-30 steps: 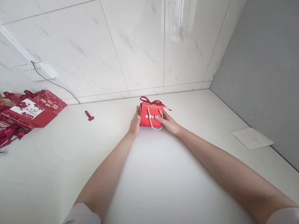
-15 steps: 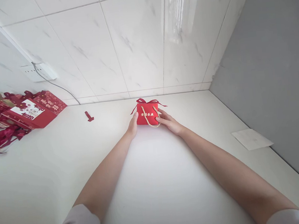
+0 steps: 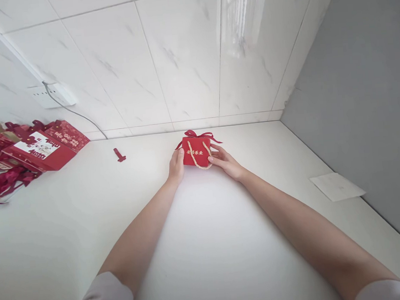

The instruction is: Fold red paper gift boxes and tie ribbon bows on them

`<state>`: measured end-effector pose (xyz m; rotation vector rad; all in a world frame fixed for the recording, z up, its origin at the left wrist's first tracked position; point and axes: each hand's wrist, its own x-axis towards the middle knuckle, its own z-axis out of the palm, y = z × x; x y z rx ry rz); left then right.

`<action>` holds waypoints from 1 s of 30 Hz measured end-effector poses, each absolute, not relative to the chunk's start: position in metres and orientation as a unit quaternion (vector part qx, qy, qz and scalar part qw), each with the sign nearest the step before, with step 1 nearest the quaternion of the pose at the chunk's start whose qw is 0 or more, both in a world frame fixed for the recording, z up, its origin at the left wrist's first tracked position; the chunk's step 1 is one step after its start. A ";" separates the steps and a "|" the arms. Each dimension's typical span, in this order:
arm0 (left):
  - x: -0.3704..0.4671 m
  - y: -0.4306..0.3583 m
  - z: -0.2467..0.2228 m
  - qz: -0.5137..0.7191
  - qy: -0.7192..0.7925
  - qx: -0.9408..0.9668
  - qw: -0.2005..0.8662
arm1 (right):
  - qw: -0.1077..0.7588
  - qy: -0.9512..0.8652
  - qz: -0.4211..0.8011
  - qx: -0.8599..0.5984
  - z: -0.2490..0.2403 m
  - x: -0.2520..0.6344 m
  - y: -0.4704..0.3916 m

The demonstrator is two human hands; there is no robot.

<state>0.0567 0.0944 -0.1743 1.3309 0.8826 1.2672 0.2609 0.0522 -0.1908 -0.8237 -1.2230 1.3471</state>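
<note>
A small red gift bag point(image 3: 197, 158) with gold lettering is between my hands near the back of the white table. Its gold rope handle point(image 3: 192, 156) hangs down over the front, and a dark red ribbon bow point(image 3: 198, 134) tops it. My left hand point(image 3: 177, 165) presses against the bag's left side, thumb at the front edge. On the opposite side my right hand point(image 3: 225, 161) grips the edge, its thumb near the rope's lower end and the other fingers partly hidden behind.
Several red gift boxes point(image 3: 59, 156) with ribbons are at the far left. A dark red ribbon piece point(image 3: 119, 155) lies on the table point(image 3: 202, 244). Behind stands a tiled wall with a socket point(image 3: 53, 95) and grey cable point(image 3: 72, 112). A white paper point(image 3: 337, 186) lies by the grey right-hand panel.
The gift bag has turned and tilted slightly in my hands, its front now looking darker. My left hand has shifted a little along its side.
</note>
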 end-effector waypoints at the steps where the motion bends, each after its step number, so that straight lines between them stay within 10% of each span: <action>1: 0.056 0.095 -0.176 0.536 0.366 0.559 0.516 | 0.549 -0.510 0.563 -0.349 -0.192 0.261 0.053; 30: 0.056 0.107 -0.190 0.478 0.296 0.625 0.541 | 0.542 -0.503 0.572 -0.355 -0.190 0.260 0.051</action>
